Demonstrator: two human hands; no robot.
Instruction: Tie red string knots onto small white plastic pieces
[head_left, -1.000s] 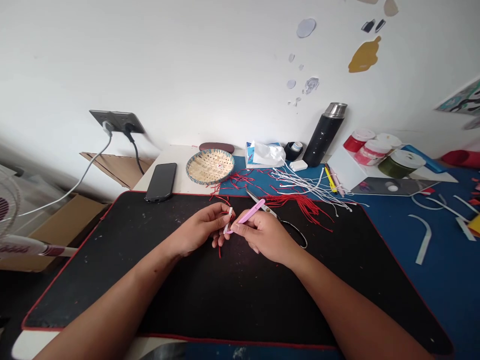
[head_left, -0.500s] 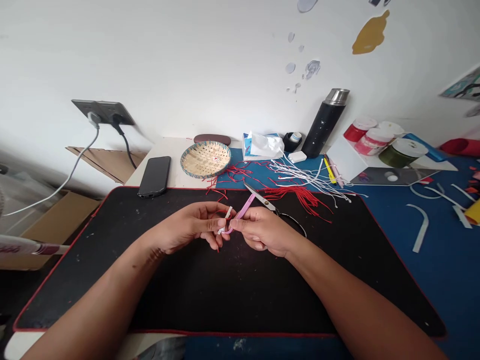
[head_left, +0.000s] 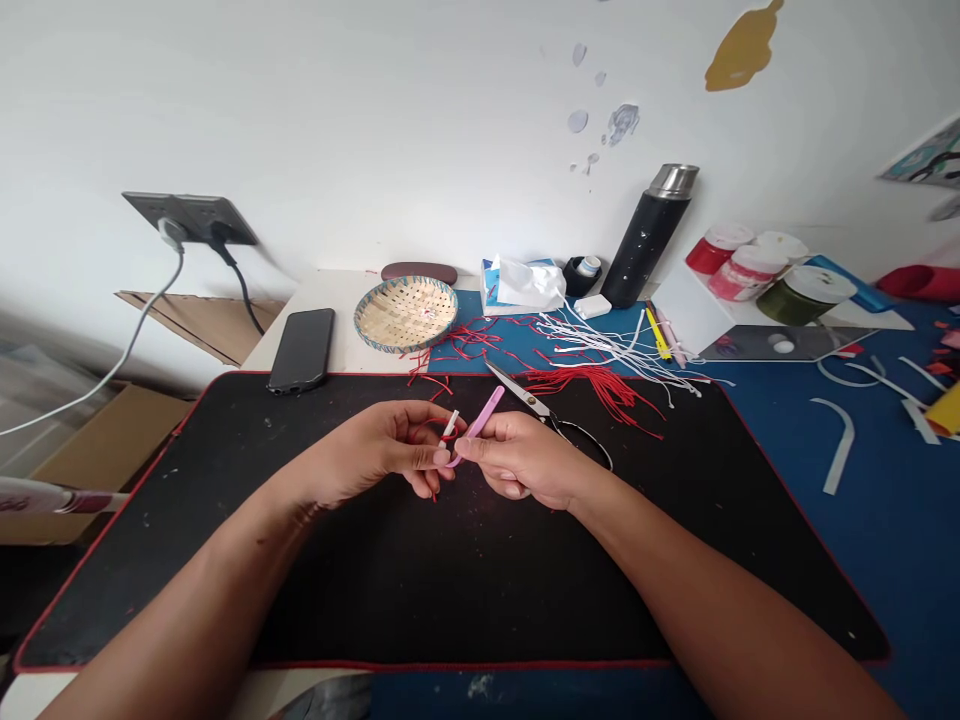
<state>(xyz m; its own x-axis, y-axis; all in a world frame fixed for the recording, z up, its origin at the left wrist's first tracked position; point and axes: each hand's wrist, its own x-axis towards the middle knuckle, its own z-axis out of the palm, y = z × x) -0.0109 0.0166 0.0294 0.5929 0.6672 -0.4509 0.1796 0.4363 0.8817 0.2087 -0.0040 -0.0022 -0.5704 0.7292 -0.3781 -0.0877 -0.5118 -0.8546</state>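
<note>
Over the black mat (head_left: 465, 580), my left hand (head_left: 375, 450) pinches a short white strip (head_left: 451, 424) between thumb and fingers. A thin red cord loops around the strip, and its end hangs below the fingers. Right beside it, my right hand (head_left: 532, 462) grips a flat pink strip (head_left: 486, 408) that slants up and away. The pink strip's lower end curves toward the left fingertips; whether it joins the white strip is hidden by the thumbs. Just behind my right hand lie scissors (head_left: 519, 388), their handles partly covered.
Behind the mat are a phone (head_left: 301, 350), a woven basket (head_left: 405, 312), a tissue box (head_left: 523, 285), red cords (head_left: 600, 388), white cords (head_left: 630, 350) and a black thermos (head_left: 646, 245). Jars (head_left: 806, 295) stand at the right, near loose white strips (head_left: 838, 450).
The view has shifted slightly. Both hands keep their grips close together, and the pink and white strips have barely moved.
</note>
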